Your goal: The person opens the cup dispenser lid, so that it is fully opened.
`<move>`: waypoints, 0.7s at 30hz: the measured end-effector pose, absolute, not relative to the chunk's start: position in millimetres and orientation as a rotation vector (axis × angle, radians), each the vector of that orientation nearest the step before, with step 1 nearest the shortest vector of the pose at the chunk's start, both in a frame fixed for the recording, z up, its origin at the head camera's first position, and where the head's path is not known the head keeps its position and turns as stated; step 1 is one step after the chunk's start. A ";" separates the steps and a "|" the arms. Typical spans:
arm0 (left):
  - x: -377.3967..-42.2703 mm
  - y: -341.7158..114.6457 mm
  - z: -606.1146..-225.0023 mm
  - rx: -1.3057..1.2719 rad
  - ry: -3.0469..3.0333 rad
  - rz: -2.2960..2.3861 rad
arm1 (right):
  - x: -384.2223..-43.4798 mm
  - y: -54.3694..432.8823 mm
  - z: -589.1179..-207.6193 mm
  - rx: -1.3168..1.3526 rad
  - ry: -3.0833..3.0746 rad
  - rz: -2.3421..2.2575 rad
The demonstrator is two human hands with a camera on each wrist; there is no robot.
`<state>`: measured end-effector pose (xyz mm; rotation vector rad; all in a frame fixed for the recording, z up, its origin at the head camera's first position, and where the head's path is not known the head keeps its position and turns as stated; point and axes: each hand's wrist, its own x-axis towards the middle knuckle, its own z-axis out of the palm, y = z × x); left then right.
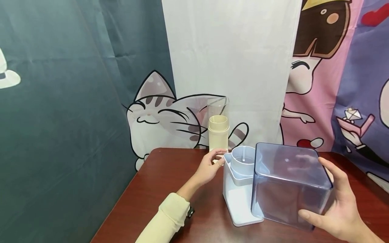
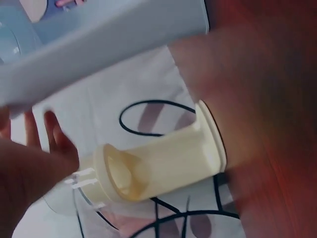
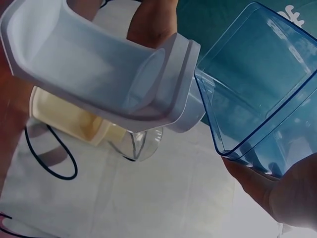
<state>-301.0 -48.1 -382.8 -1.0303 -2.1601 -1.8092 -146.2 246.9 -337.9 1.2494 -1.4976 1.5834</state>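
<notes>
A pale blue dispenser base (image 1: 241,206), with a round cup-like collar (image 1: 243,160) at its top, stands upright on the table. My left hand (image 1: 209,167) is at the upper left rear corner of this base, its fingertips touching or very near the edge, fingers loosely bent. In the left wrist view the left hand (image 2: 39,158) lies just under the base's edge. My right hand (image 1: 340,199) grips a transparent blue square container (image 1: 288,185), thumb on the near side and fingers on the far side. The container is tilted beside the base, its open end showing in the right wrist view.
A cream dispenser (image 1: 218,138) with a clear cylinder (image 1: 217,105) on top stands behind the left hand near the table's back edge. The brown table (image 1: 146,209) ends at a printed cloth backdrop (image 1: 231,50) with cartoon figures.
</notes>
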 end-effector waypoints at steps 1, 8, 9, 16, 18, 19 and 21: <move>-293.5 -47.6 -380.8 -0.977 -2.127 -1.785 | -145.0 247.6 -339.2 1.242 -1.513 1.587; -260.3 -45.6 -374.7 -0.781 -2.047 -1.528 | -142.3 248.0 -343.2 1.244 -1.530 1.631; -260.6 -45.5 -378.2 -0.772 -2.069 -1.495 | -142.3 247.8 -343.1 1.248 -1.526 1.628; -253.5 -42.4 -390.1 -0.788 -2.363 -1.265 | -139.1 251.1 -344.8 1.208 -1.534 1.634; -250.0 -40.3 -389.9 -0.791 -2.398 -1.247 | -137.1 252.5 -346.6 1.184 -1.550 1.644; -249.3 -39.3 -390.5 -0.788 -2.407 -1.244 | -135.7 253.2 -347.5 1.165 -1.565 1.644; -248.7 -37.1 -391.4 -0.778 -2.397 -1.244 | -132.4 254.8 -349.2 1.142 -1.588 1.656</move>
